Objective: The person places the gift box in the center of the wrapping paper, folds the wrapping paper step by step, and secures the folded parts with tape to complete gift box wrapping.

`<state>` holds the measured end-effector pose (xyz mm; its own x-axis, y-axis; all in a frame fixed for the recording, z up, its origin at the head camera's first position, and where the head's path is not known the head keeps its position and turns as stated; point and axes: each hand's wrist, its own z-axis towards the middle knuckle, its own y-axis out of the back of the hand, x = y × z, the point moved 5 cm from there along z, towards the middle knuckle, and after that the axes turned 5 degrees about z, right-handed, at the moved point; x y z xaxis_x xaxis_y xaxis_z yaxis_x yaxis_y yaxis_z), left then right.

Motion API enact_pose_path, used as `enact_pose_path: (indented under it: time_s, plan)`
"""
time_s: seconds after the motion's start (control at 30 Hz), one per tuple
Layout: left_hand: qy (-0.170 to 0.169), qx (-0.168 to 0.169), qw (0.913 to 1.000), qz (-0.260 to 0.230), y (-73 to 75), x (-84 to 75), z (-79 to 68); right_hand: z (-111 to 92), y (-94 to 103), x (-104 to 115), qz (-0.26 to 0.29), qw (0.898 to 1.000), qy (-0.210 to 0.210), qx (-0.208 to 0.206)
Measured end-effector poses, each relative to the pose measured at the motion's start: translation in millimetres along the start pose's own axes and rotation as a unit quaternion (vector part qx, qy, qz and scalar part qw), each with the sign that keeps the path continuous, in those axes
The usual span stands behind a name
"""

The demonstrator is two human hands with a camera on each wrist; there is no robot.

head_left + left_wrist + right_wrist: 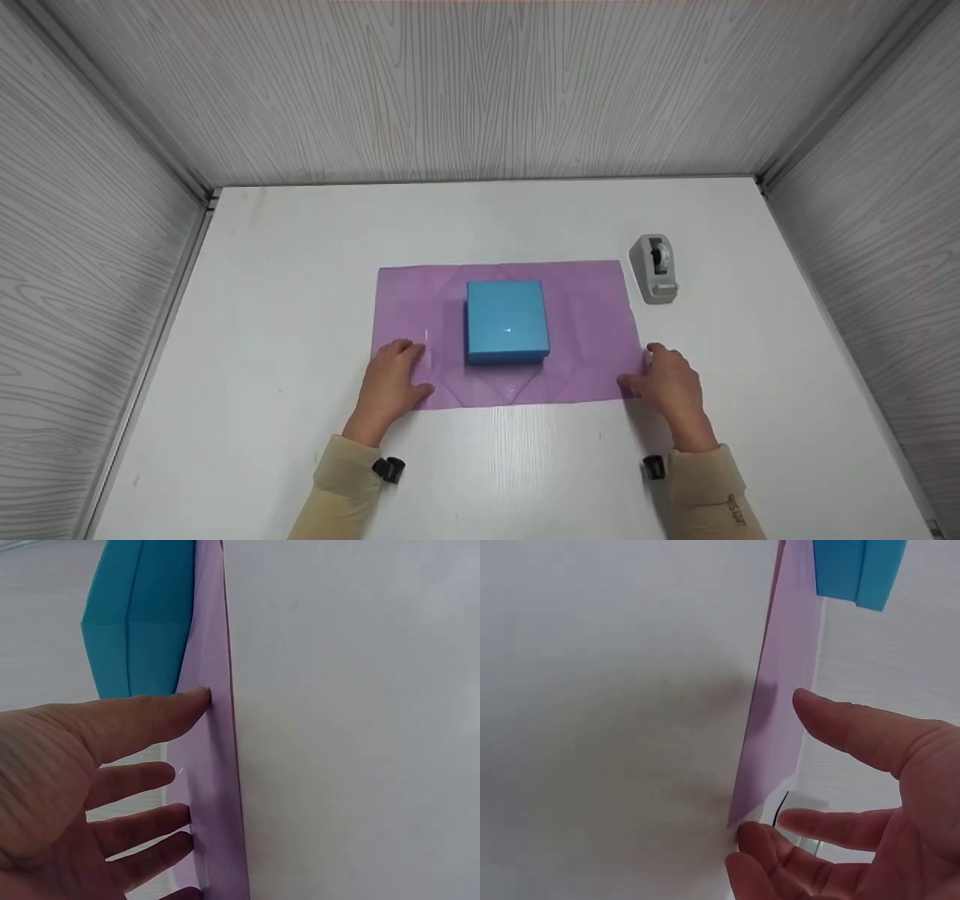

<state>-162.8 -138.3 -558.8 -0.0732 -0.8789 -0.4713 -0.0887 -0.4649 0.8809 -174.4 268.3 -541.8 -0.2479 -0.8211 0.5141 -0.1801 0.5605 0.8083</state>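
A sheet of purple wrapping paper (600, 330) with fold creases lies flat on the white table. On its middle stands a blue square box (507, 318) with a lid. My left hand (388, 381) rests on the paper's near left corner, thumb and fingers spread apart and touching the sheet. At the near right corner is my right hand (667, 382), its thumb over the paper and its fingers by the right edge. In the right wrist view that thumb (847, 727) appears raised a little off the sheet. Neither hand grips anything.
A grey tape dispenser (654, 268) stands right of the paper, beyond the right hand. Wood-grain panels (480, 90) wall the table at the back and both sides. Dark wrist straps (390, 469) show at both cuffs.
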Motion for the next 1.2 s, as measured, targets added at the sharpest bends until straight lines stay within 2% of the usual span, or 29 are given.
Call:
enact_pose_path:
  time_s: [0.17, 0.33, 0.5, 0.63, 0.73, 0.83, 1.0, 1.2]
  plan:
    - [-0.006, -0.006, 0.9999, 0.013, -0.2, 0.4, 0.9, -2, -5.1, 7, -0.031, 0.999, 0.022, -0.032]
    - [-0.005, -0.005, 0.9998, 0.016, -1.2, 0.6, 1.0, -2, -8.6, 11, -0.051, 0.997, 0.035, -0.044]
    - [-0.006, -0.006, 0.9998, 0.015, 0.0, 0.1, 1.3, -2, -9.5, 12, -0.044, 0.998, 0.023, -0.041]
    - [-0.011, -0.011, 0.9997, 0.019, 1.4, -0.5, 1.6, -3, -5.5, 12, -0.028, 0.996, 0.033, -0.072]
    - [-0.019, -0.021, 0.9993, 0.022, 2.1, -0.8, 1.6, -2, -0.6, 10, 0.003, 0.995, 0.034, -0.097]
    - [-0.027, -0.030, 0.9989, 0.023, 2.3, -0.7, 1.0, -1, 3.4, 7, 0.060, 0.991, 0.038, -0.109]
    - [-0.027, -0.032, 0.9989, 0.022, 1.8, 0.3, -0.3, 2, 7.8, 5, 0.151, 0.977, 0.058, -0.136]
    - [-0.017, -0.023, 0.9994, 0.018, 1.2, 0.4, 0.4, -1, 9.6, 5, 0.242, 0.961, 0.035, -0.126]
